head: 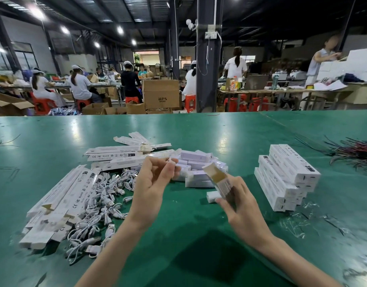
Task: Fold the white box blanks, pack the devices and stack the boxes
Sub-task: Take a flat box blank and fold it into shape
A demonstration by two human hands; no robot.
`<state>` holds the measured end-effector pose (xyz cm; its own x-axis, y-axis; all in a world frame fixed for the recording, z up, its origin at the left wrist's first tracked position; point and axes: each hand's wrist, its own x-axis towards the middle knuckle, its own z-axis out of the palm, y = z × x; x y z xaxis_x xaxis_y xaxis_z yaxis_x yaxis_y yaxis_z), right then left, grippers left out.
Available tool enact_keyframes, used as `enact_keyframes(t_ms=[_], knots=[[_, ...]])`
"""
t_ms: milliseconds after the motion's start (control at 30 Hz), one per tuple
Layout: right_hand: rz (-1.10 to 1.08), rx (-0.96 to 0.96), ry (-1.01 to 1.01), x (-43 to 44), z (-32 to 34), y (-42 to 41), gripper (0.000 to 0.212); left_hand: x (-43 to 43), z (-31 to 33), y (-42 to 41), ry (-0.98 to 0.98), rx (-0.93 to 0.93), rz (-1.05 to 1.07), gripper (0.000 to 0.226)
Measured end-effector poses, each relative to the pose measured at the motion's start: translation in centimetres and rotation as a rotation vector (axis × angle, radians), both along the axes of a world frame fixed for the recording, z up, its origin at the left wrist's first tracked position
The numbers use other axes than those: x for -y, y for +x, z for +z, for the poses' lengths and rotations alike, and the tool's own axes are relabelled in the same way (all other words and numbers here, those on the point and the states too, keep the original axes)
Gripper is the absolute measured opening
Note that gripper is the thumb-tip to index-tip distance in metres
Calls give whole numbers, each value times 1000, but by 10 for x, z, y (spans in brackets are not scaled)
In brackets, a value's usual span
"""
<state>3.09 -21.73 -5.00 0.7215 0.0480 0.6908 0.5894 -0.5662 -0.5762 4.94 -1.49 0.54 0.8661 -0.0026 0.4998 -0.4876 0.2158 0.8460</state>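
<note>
From my remote view, my left hand [155, 181] is raised over the green desk [199, 129], its fingers curled, thumb and forefinger pinching a small white piece [170, 161]; I cannot tell what it is. My right hand [238, 201] grips a folded white box [219, 179], fingers wrapped round its lower part. The box tilts up and away from me, with its open end flap showing a brown inside.

Just behind both hands lies a loose heap of white devices [197, 168], and one more device [213, 196] sits alone on the desk just beside my right fingers. To the right, well apart from the hands, the finished boxes [286, 177] are stacked in a stepped pile.

On the left, flat box blanks [60, 201] lie fanned in a long heap, with more blanks [120, 154] scattered behind it. A tangle of white cables [108, 204] fills the space between the blanks and my left forearm. Crumpled clear wrap [298, 222] lies near the stack, and a bundle of dark and red wire ties [358, 154] sits at the far right. Beyond the desk, seated workers [79, 85] and cardboard cartons [160, 94] fill the hall.
</note>
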Motion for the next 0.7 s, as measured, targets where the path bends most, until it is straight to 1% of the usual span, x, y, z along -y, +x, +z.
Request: enact_keyframes(t_ms=[67,133,267,333,367,467,600,700], knots=[[23,35,11,1,-1,2,55,5,0,-8,70,150,35,15],[26,60,-18,2,-2,4,57,11,-3,-17,117,286,29,15],[34,92,-88,2,-5,7,56,25,-8,-32,175,479,47,26],[45,104,-80,3,-6,8,48,28,-12,-36,255,628,97,31],[45,112,-74,3,-6,8,44,29,-14,-36,298,689,125,29],[34,138,-65,5,-7,10,41,29,-16,-34,408,809,175,19],[20,147,-69,7,-10,12,42,30,-15,-33,523,946,240,18],[-9,166,-91,6,-11,13,37,30,-15,-33,588,992,289,16]])
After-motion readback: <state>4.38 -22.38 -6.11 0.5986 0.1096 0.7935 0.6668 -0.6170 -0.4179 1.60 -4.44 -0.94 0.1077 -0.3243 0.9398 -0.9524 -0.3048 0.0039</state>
